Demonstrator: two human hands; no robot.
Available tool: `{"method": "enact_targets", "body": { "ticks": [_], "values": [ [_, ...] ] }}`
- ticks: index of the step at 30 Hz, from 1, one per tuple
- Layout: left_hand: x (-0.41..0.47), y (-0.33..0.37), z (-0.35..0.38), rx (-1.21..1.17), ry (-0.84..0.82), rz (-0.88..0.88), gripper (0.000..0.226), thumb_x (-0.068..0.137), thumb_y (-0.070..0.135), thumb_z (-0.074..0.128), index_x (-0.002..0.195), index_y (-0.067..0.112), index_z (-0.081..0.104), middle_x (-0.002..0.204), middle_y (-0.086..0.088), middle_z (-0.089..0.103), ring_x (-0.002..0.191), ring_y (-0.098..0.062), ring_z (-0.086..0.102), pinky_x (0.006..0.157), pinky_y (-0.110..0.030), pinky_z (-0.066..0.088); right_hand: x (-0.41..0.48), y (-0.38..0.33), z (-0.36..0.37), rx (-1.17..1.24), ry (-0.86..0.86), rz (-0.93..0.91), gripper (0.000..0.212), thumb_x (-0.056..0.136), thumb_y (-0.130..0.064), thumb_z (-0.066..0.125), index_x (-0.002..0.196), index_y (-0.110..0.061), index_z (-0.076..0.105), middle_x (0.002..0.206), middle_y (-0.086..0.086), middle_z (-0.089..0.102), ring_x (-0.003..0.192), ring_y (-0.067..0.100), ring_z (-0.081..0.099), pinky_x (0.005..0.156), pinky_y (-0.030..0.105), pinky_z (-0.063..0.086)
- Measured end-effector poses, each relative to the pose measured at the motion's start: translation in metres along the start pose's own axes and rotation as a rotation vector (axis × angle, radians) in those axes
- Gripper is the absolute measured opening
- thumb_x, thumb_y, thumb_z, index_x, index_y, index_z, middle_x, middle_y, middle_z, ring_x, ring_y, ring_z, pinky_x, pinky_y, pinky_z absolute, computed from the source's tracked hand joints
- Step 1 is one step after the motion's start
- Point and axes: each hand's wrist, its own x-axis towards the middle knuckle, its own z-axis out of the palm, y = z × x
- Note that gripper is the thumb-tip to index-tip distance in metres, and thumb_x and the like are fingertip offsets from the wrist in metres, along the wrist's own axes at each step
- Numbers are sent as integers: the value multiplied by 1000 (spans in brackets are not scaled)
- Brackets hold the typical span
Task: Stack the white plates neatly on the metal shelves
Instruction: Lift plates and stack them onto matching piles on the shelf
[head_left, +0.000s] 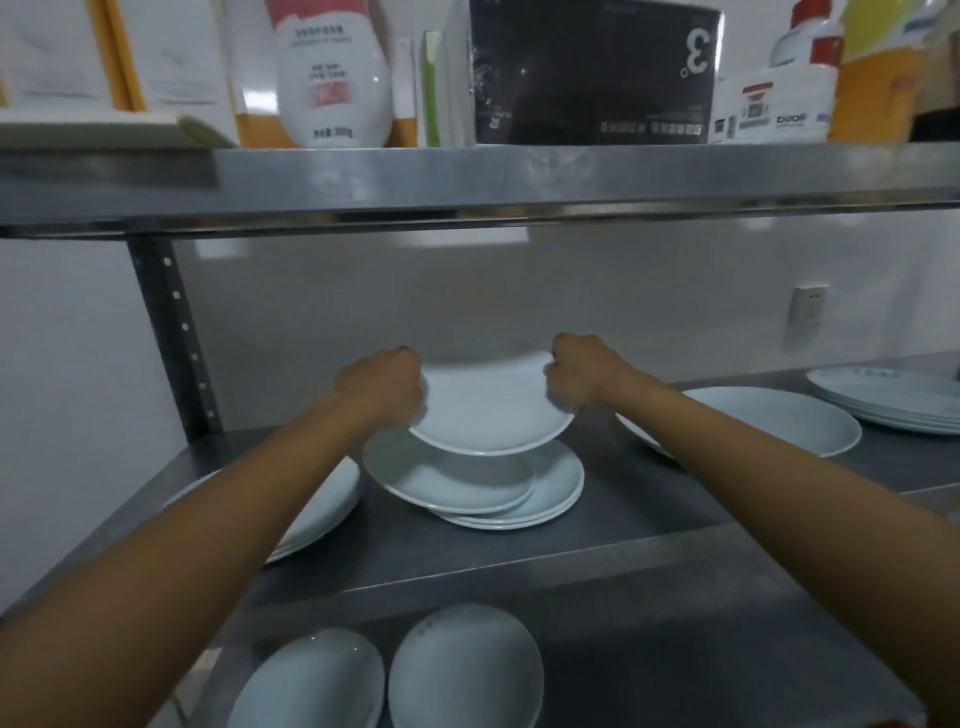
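Note:
I hold a white plate (488, 408) by its rim with both hands, tilted toward me, just above a small stack of white plates (550, 491) on the middle metal shelf (639, 514). My left hand (387, 387) grips the plate's left edge. My right hand (582, 371) grips its right edge. The top plate of the stack sits shifted to the left of those under it. More white plates lie under my left forearm (332, 506), and a large oval plate (769, 421) sits to the right.
Another plate stack (893, 397) stands at the far right of the shelf. Two white plates (465, 670) lie on the lower shelf. The upper shelf (467, 176) hangs low overhead with boxes and bottles on it. A perforated upright post (174, 332) stands at the left.

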Motion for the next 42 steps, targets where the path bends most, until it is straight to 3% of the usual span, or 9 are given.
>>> {"method": "enact_targets", "body": {
  "ticks": [8, 13, 17, 20, 25, 30, 33, 38, 42],
  "values": [
    [-44, -116, -46, 53, 48, -145, 18, 81, 18, 53, 74, 15, 37, 88, -10, 51, 69, -28, 50, 59, -32, 36, 8, -131, 14, 52, -23, -209, 14, 87, -9, 48, 94, -2, 58, 88, 16, 64, 58, 23, 60, 54, 26, 47],
    [-85, -183, -56, 127, 6, -307, 31, 84, 20, 53, 113, 8, 51, 109, -15, 58, 91, -33, 56, 72, -36, 43, 11, -207, 52, -14, -99, -340, 16, 90, -11, 53, 95, 2, 60, 91, 20, 67, 66, 27, 59, 60, 29, 49],
    [-104, -212, -40, 152, -53, -350, 26, 87, 17, 51, 111, 6, 50, 100, -11, 57, 81, -27, 53, 68, -36, 42, 16, -239, 83, -162, -183, -406, 13, 86, -12, 57, 92, 0, 60, 92, 16, 63, 75, 27, 55, 66, 32, 48],
    [-105, -222, -23, 148, -88, -367, 24, 87, 16, 50, 110, 8, 50, 101, -10, 57, 80, -26, 51, 69, -35, 41, 26, -248, 102, -270, -266, -425, 13, 82, -12, 63, 78, -4, 54, 94, 12, 64, 77, 27, 58, 65, 32, 47],
    [-96, -223, 9, 116, -170, -345, 33, 85, 14, 53, 118, 8, 51, 103, -9, 57, 85, -26, 54, 71, -34, 42, 36, -246, 126, -440, -379, -355, 31, 80, -18, 68, 60, -6, 48, 64, 1, 51, 67, 22, 56, 59, 25, 43],
    [-93, -219, 32, 139, -277, -321, 41, 82, 19, 57, 122, 9, 51, 104, -8, 55, 92, -30, 58, 75, -36, 44, 41, -238, 140, -557, -462, -355, 12, 84, -23, 66, 83, -13, 59, 80, 4, 56, 77, 24, 55, 71, 28, 44],
    [-92, -216, 35, 193, -289, -304, 38, 84, 26, 56, 120, 12, 53, 94, -3, 52, 83, -25, 55, 76, -36, 45, 41, -238, 143, -625, -519, -346, 24, 85, -22, 64, 102, -5, 69, 99, 9, 66, 82, 24, 58, 74, 28, 44],
    [-81, -208, 9, 278, -240, -251, 30, 91, 29, 44, 115, 14, 54, 87, 1, 47, 78, -22, 51, 72, -36, 41, 48, -226, 102, -477, -341, -392, 20, 87, -11, 50, 68, -6, 48, 91, 14, 56, 78, 30, 55, 74, 36, 49],
    [-60, -174, -17, 197, -126, -172, 17, 88, 26, 43, 95, 13, 53, 78, 0, 48, 74, -23, 53, 66, -32, 39, 60, -188, 53, -336, -241, -251, 18, 93, -10, 44, 78, -2, 50, 99, 16, 57, 82, 28, 51, 74, 36, 44]
  ]
}}
